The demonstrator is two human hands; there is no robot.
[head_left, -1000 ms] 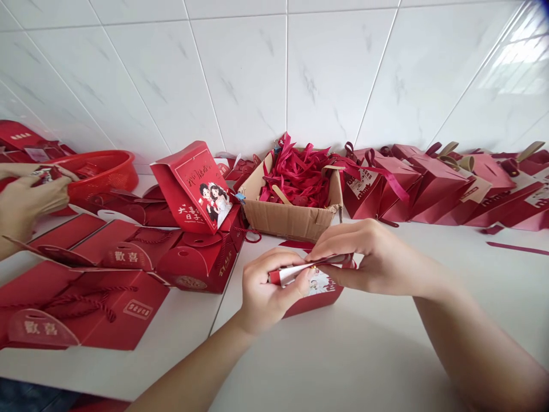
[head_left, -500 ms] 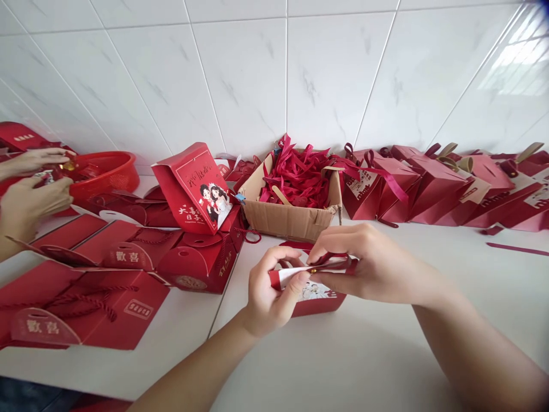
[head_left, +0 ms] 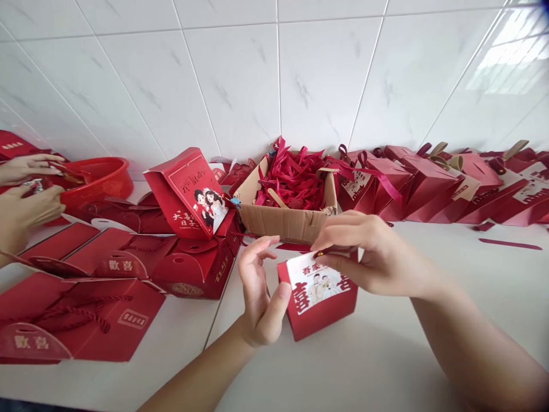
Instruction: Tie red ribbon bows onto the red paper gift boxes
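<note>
A small red gift box (head_left: 323, 317) with a white printed label of a cartoon couple sits slightly turned on the table in front of me. My right hand (head_left: 358, 252) pinches a dark red ribbon at the box's top edge, where a small gold bead shows by the fingertips. The rest of the ribbon is hidden behind the fingers. At the box's left side, my left hand (head_left: 263, 297) is open, fingers curved and apart, its thumb close to the label's edge.
Behind the box stands a cardboard carton (head_left: 285, 223) heaped with red ribbons (head_left: 295, 177). Finished-looking red boxes (head_left: 429, 177) line the wall at right. Red folding boxes (head_left: 107, 309) fill the left, where a co-worker's hands (head_left: 36, 200) are beside a red basin (head_left: 96, 186).
My left hand has released the top of the gift box and spread its fingers to the left. The box has turned so its label faces me, and my right hand stays at the top.
</note>
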